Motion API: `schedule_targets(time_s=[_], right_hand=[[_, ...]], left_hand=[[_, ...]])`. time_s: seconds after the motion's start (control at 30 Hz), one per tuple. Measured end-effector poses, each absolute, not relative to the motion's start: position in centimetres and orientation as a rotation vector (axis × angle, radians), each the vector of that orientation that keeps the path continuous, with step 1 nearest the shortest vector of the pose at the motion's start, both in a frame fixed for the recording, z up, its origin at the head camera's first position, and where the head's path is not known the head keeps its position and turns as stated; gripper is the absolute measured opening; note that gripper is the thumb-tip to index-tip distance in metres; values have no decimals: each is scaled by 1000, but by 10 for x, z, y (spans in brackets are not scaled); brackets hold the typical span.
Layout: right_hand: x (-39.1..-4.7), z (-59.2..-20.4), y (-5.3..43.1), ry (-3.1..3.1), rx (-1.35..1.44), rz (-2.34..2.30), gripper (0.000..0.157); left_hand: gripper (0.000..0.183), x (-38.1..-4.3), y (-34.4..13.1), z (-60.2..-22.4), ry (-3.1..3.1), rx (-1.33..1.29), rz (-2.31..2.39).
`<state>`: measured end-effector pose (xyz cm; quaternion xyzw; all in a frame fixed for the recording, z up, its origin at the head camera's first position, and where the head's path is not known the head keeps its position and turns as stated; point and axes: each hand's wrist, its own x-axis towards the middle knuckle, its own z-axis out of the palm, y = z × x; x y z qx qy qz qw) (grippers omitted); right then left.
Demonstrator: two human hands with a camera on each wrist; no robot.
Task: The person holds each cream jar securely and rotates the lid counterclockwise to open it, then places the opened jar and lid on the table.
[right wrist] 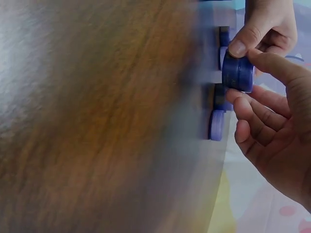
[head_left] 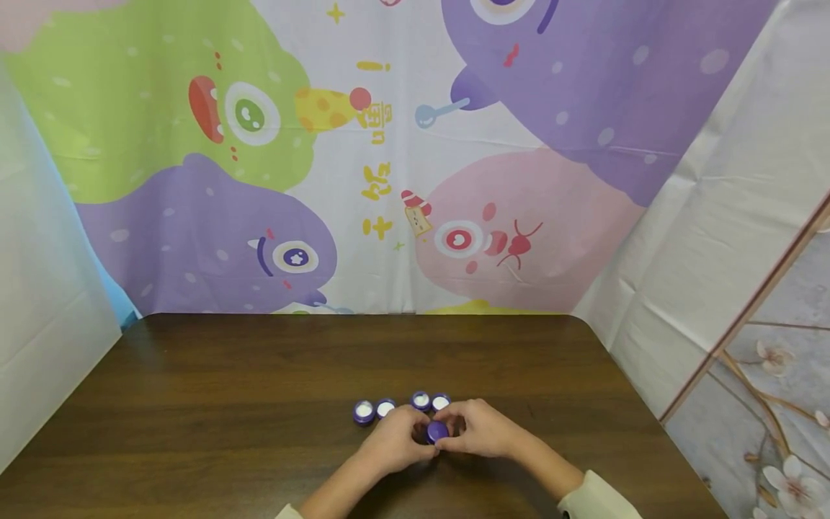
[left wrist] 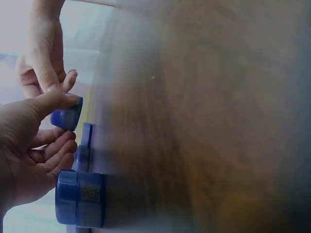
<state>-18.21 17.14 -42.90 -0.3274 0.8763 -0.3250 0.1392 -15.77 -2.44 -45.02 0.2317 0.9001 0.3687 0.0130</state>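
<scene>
Between both hands, over the table, is a small round purple jar [head_left: 437, 432] with its smooth purple top facing up. My left hand [head_left: 394, 437] pinches it from the left, thumb on the near side and fingers on the far side. From the right, my right hand [head_left: 485, 429] grips the same jar by thumb and fingertips. The right wrist view shows both thumbs meeting at one side of the jar [right wrist: 238, 73]. Just beyond the hands lie small purple round pieces with white insides, one [head_left: 421, 401] behind the jar and another [head_left: 440, 401] by my right fingers.
Two more purple pieces with white insides lie left of centre, one [head_left: 364, 412] in full sight and one [head_left: 385, 408] beside my left hand. All rest on a dark wooden table [head_left: 227, 375]. A cartoon-print curtain [head_left: 382, 274] hangs at its far edge.
</scene>
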Motion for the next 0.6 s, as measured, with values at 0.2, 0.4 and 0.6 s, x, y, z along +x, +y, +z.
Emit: schedule_targets(time_s=[0.2, 0.4, 0.6], right_hand=[[-179, -424, 166, 2550, -944, -938, 29], [-174, -420, 161, 2556, -943, -956, 28], [-174, -416, 158, 2593, -962, -949, 29]], left_hand=[[36, -156, -27, -450, 2797, 687, 1178], [35, -154, -29, -445, 2790, 689, 1204], [34, -153, -32, -442, 2819, 718, 1221]])
